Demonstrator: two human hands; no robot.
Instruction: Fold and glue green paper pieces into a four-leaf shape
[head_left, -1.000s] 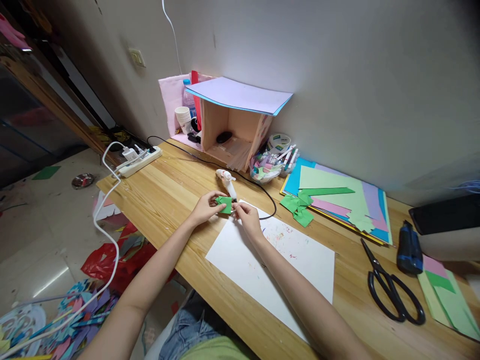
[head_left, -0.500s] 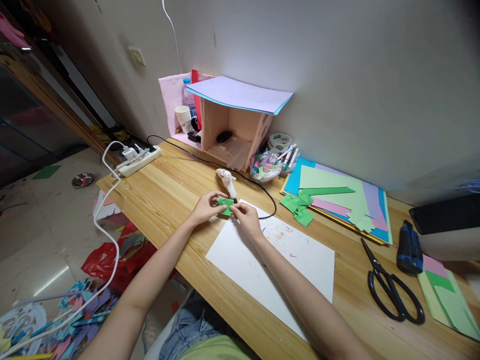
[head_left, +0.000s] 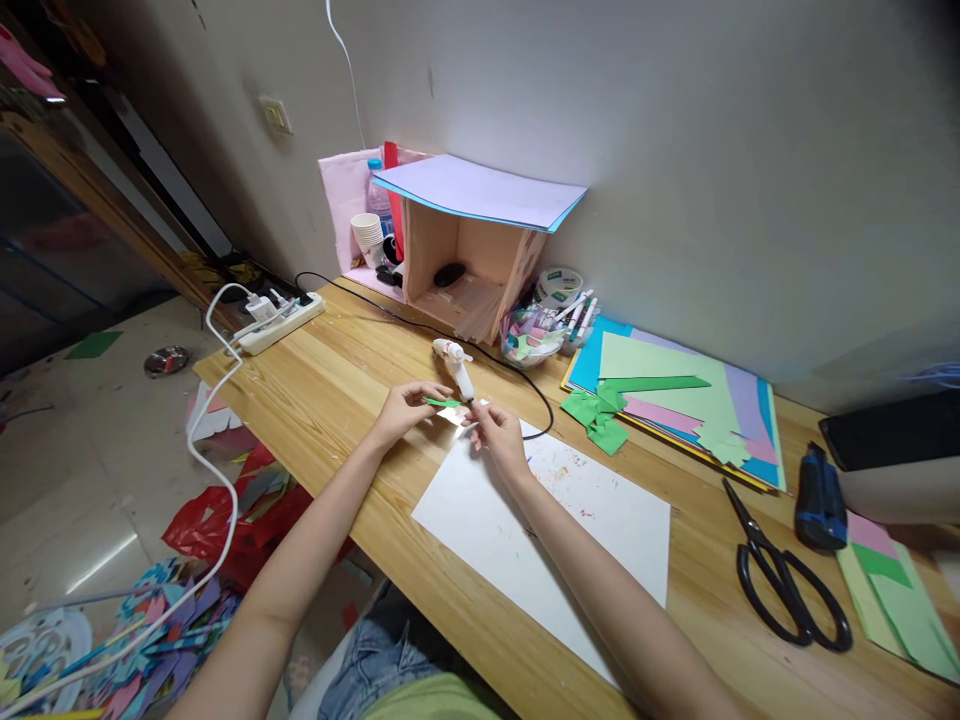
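My left hand [head_left: 409,412] pinches a small piece of green paper [head_left: 444,403], turned nearly edge-on to me above the table. My right hand [head_left: 495,432] is close by on the right, over the top corner of a white sheet [head_left: 600,545]. Its thumb and fingers are drawn together near the paper's right end; whether they grip the paper is hidden. Just beyond both hands a white glue gun [head_left: 456,368] stands with its dark tip down, close to my right fingertips.
Green paper cut-outs [head_left: 596,415] lie beside stacked coloured paper [head_left: 675,385]. Black scissors [head_left: 784,575] rest at the right. A black cord [head_left: 420,322] curves behind the glue gun. At the back stands a cardboard box [head_left: 465,250]; a power strip [head_left: 281,322] sits at the left edge.
The green paper has turned from facing me to nearly edge-on. My right hand has shifted slightly, its fingers now beside the paper's end and the glue gun tip.
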